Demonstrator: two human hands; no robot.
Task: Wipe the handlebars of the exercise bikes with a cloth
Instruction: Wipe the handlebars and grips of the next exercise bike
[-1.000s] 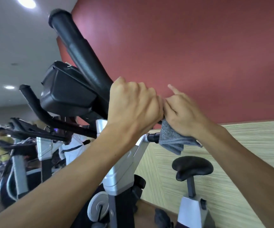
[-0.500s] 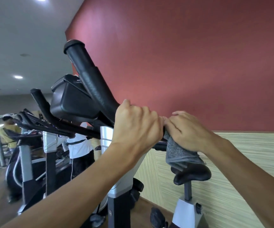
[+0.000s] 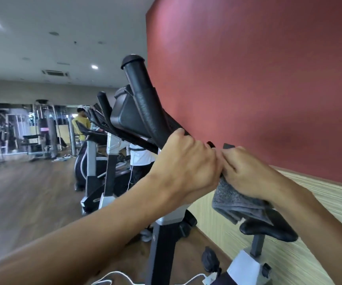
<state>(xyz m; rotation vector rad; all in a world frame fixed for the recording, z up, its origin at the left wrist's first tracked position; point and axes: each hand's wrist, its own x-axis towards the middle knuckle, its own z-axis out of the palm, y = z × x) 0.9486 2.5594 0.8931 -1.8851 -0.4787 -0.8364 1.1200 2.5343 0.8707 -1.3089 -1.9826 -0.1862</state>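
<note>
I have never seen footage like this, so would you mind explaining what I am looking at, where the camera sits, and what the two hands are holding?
The camera is worn on a person's head, looking forward and down, so the two bare arms reaching in are their own. This is a gym. The left hand grips the black handlebar of an exercise bike near its lower end. The right hand, touching the left, holds a grey cloth that hangs below it. A black saddle shows beneath the cloth, beside the red wall. More machines stand behind on the wooden floor.
</note>
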